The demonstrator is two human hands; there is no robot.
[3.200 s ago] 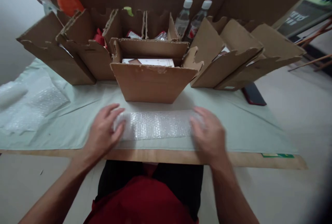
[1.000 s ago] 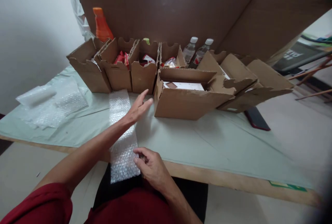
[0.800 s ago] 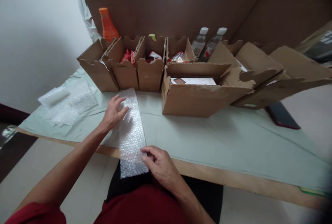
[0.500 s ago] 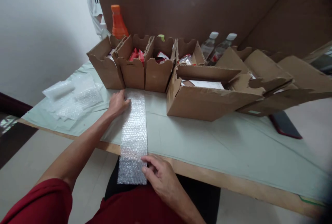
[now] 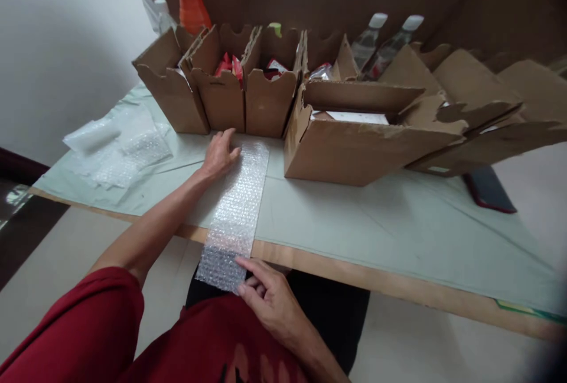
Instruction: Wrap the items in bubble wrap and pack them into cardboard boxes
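Bubble-wrap strip point(image 5: 241, 194) was touched at far left by spread left hand point(image 5: 219, 155); near right edge was met by right hand point(image 5: 270, 297), whether pinched could not be told.

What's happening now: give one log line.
left hand: at far end of bubble-wrap strip | right hand: at near corner | strip: overhangs table edge

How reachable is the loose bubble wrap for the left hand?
Probably yes: only tablecloth shows between the left hand, at the far end of the bubble-wrap strip, and the loose bubble wrap.
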